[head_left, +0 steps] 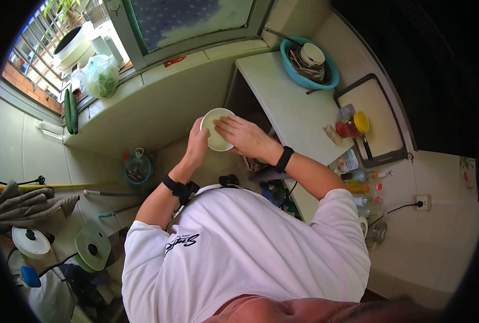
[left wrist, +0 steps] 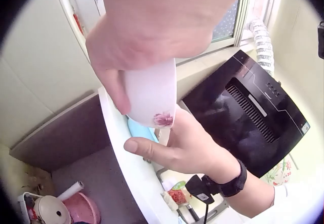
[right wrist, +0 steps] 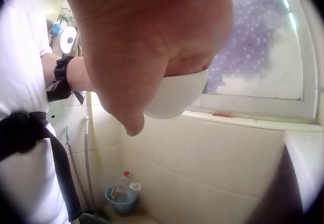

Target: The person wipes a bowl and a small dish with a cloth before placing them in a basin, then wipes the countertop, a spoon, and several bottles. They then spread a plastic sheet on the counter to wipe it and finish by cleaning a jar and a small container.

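A white bowl point(head_left: 215, 143) is held up in front of the person, tilted, its hollow showing in the head view. The left hand point(head_left: 197, 142) grips it at its left side, thumb near the rim. The right hand point(head_left: 246, 139) reaches over the opposite rim, with its straight fingers lying inside the bowl. In the left wrist view, the bowl's outer wall point(left wrist: 149, 95) carries a pink flower print, and the right thumb sticks out below it, apart from the wall. Much of the bowl is hidden behind the hand in the right wrist view.
A blue basin point(head_left: 331, 81) with stacked dishes stands on the white counter point(head_left: 272, 91). Further along are a yellow-lidded jar point(head_left: 361, 123) and a dark-rimmed board point(head_left: 382, 102). Cucumbers point(head_left: 71, 112) and a bagged green vegetable point(head_left: 101, 81) lie on the window ledge.
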A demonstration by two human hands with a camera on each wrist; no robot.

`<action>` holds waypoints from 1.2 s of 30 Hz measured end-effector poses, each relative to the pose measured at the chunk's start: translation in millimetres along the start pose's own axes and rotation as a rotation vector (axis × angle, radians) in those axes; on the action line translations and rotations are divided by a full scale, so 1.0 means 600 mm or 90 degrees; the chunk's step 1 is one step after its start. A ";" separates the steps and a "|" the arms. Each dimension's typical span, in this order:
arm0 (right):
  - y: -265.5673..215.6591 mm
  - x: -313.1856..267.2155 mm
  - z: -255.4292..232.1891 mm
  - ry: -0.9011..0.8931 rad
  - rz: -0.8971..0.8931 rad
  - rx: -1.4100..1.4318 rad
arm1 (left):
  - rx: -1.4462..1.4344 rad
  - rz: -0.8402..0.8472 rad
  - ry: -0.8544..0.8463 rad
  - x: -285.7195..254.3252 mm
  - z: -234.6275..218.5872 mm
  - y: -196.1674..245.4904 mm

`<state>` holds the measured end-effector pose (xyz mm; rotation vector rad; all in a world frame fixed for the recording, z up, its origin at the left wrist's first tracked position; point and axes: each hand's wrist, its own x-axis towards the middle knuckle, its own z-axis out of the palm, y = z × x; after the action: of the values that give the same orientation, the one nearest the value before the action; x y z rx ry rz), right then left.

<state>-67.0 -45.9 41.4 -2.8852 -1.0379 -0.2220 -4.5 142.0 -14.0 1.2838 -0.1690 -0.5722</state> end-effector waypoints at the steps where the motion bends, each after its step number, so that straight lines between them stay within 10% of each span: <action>1: 0.002 -0.001 0.006 -0.003 0.000 -0.057 | 0.001 0.000 -0.002 0.007 -0.001 -0.012; 14: -0.083 0.006 0.058 0.099 0.178 -0.062 | 0.046 0.150 0.134 0.024 0.024 -0.029; 23: -0.119 0.043 0.076 0.091 0.438 0.390 | 0.005 0.203 0.131 0.034 0.021 -0.020; 26: -0.115 0.036 0.067 0.153 0.402 0.449 | 0.091 0.148 0.046 0.037 -0.003 0.014; 28: -0.082 0.010 0.070 0.224 0.101 0.192 | 0.148 0.094 -0.009 0.039 -0.020 0.034; 36: 0.005 -0.039 0.051 0.110 -0.203 -0.121 | 0.441 -0.260 -0.270 0.047 -0.018 0.081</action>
<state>-79.4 -59.2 7.3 -2.7756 -1.5118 -0.6053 38.7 145.4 22.9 1.8706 -0.4954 -1.2060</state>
